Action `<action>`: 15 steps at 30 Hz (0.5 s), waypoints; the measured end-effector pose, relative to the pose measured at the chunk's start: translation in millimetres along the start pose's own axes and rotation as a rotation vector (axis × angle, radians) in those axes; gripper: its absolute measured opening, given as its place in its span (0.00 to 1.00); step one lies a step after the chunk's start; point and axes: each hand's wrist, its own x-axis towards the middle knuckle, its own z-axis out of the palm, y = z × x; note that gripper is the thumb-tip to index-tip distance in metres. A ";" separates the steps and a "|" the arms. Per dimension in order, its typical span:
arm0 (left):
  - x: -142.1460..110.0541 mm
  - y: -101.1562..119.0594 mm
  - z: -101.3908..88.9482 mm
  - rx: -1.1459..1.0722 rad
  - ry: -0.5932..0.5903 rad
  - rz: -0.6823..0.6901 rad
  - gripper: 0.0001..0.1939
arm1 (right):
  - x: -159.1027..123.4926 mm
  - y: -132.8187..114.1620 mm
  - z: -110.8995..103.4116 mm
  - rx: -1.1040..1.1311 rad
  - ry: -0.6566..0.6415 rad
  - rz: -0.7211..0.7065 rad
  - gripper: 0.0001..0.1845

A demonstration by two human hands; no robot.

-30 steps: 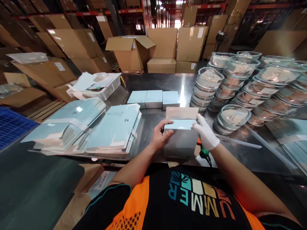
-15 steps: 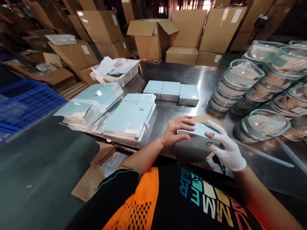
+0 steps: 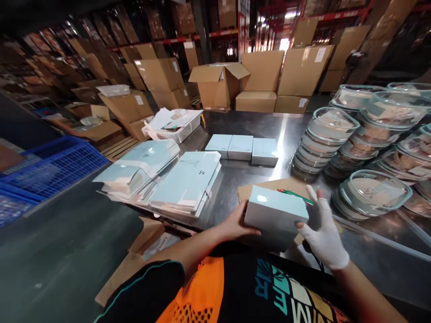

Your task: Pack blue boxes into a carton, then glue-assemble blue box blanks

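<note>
I hold a closed light-blue box (image 3: 274, 211) between both hands, lifted a little above the steel table (image 3: 256, 119) near its front edge. My bare left hand (image 3: 237, 224) grips its left end from below. My white-gloved right hand (image 3: 321, 231) presses against its right end, fingers partly spread. Under the box lies a brown cardboard sheet (image 3: 269, 186) with a green-and-red tool (image 3: 294, 195) on it.
Three closed blue boxes (image 3: 241, 148) sit in a row mid-table. Piles of flat blue box blanks (image 3: 168, 177) lie to the left, a white basket (image 3: 180, 123) behind them. Stacks of lidded glass bowls (image 3: 363, 134) fill the right. Blue crates (image 3: 43, 170) stand far left, cardboard cartons behind.
The box's lid flap has been shut. Both hands have lifted the closed box off the cardboard and tilted it toward me; the camera view has swung upward.
</note>
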 end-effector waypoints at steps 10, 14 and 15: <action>156.7 119.7 -151.1 0.164 0.652 0.116 0.34 | -38.6 53.4 35.9 -0.394 -0.738 -0.094 0.37; 225.1 112.9 -210.0 0.418 0.857 -0.071 0.26 | -33.5 55.3 48.3 -0.532 -0.828 -0.138 0.32; 233.7 105.2 -219.7 0.450 0.871 -0.098 0.25 | -32.9 56.4 47.9 -0.544 -0.815 -0.139 0.31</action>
